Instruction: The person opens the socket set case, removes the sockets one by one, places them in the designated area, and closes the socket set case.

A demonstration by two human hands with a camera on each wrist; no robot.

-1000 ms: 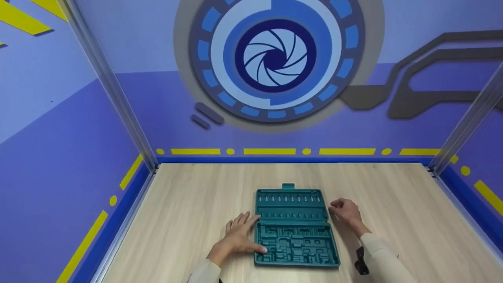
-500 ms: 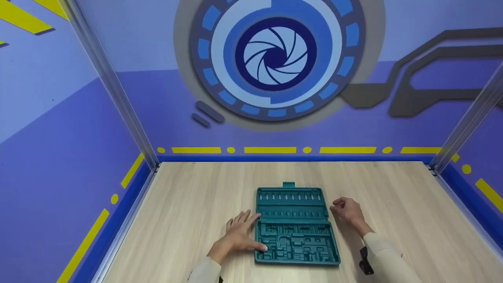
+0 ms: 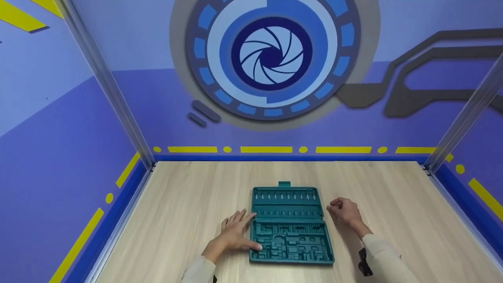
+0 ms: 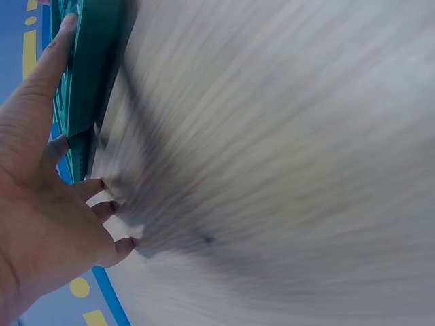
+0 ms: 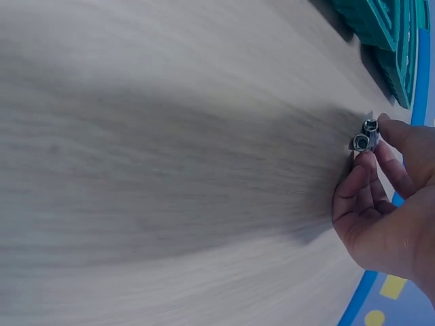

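Two small metal sockets (image 5: 365, 135), likely hard, slick and prone to rolling, best pinched by their sides, sit pinched in right hand (image 3: 342, 211) right of teal tool case (image 3: 290, 224); left hand (image 3: 232, 233) flat, steadying its left edge.

The person is wearing cream long sleeves on both arms; a black strap-like device is showing on the right sleeve (image 3: 383, 259) near the wrist. Both hands are bare.
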